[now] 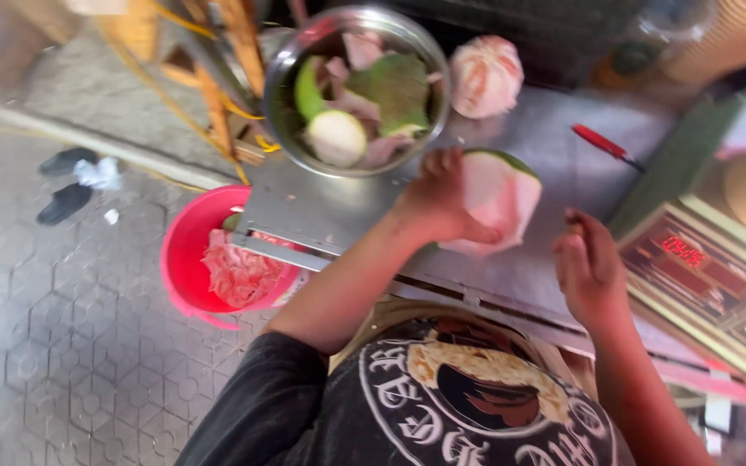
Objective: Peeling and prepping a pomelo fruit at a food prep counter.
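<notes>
On the metal bench, the left hand grips one pomelo piece with pink pith and a green rind edge, pressing it down near the front edge. The right hand hovers just beside it, fingers loosely curled, holding nothing visible. Behind stand one steel bowl of peel scraps and one peeled pomelo; one red-handled knife lies to the right. One pink bucket of peelings sits on the floor, and a flat digital scale with a red display lies at the right.

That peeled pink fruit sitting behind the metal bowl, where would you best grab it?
Probably from above, cupping the round top of the peeled fruit. It rests free on the metal table, bowl close on one side, so a top grip with fingers spread around its rounded sides seems easiest.
</notes>
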